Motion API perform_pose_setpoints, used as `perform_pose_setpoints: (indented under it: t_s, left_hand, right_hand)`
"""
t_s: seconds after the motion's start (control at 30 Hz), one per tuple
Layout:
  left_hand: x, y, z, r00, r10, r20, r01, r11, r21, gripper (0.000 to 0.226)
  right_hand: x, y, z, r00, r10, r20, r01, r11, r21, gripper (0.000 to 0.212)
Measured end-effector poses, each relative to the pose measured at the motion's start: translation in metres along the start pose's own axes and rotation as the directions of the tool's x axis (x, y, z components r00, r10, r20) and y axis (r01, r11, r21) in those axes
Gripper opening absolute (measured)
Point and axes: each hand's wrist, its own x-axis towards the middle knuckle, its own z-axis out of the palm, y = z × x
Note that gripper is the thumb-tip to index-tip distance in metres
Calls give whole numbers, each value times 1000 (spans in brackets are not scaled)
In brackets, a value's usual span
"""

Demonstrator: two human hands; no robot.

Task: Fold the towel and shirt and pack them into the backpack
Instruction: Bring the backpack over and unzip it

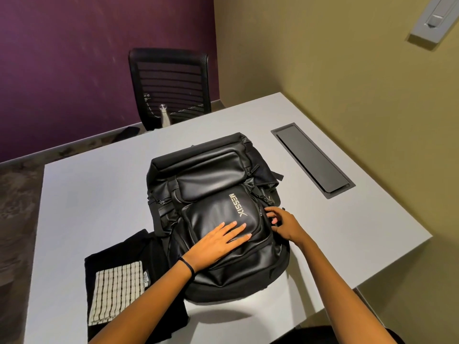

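Observation:
A black backpack point(213, 184) lies flat on the grey table point(94, 194), front side up, with white lettering on its pocket. My left hand point(218, 240) rests flat on the front pocket, fingers spread. My right hand point(282, 220) is at the pack's right edge, fingers curled at the zipper area; whether it pinches a zipper pull is hidden. To the left of the pack lies a folded black shirt point(119, 252), and a folded white towel with dark stripes point(116, 292) sits on top of it.
A dark cable hatch point(313, 160) is set into the table at the right. A black mesh chair point(171, 85) stands behind the far edge with a metal bottle point(165, 115) in front of it. Walls close in behind and to the right.

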Motion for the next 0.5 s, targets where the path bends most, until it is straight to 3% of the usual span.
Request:
perform_pose_setpoints:
  t_s: [0.1, 0.17, 0.3, 0.5]
  left_hand:
    - [-1, -2, -2, 999, 36, -22, -37, 999, -9, 81]
    - [0, -3, -2, 998, 53, -25, -53, 999, -5, 73]
    - [0, -4, -6, 999, 46, 9, -46, 999, -24, 83]
    - [0, -2, -9, 999, 36, 6, -36, 999, -38, 84]
  right_hand:
    - [-1, 0, 5, 996, -17, 84, 13, 998, 57, 70]
    - [2, 0, 9, 995, -11, 97, 7, 999, 45, 70]
    - [8, 0, 11, 996, -15, 89, 17, 1000, -18, 61]
    - [3, -2, 16, 983, -150, -102, 123, 966, -229, 39]
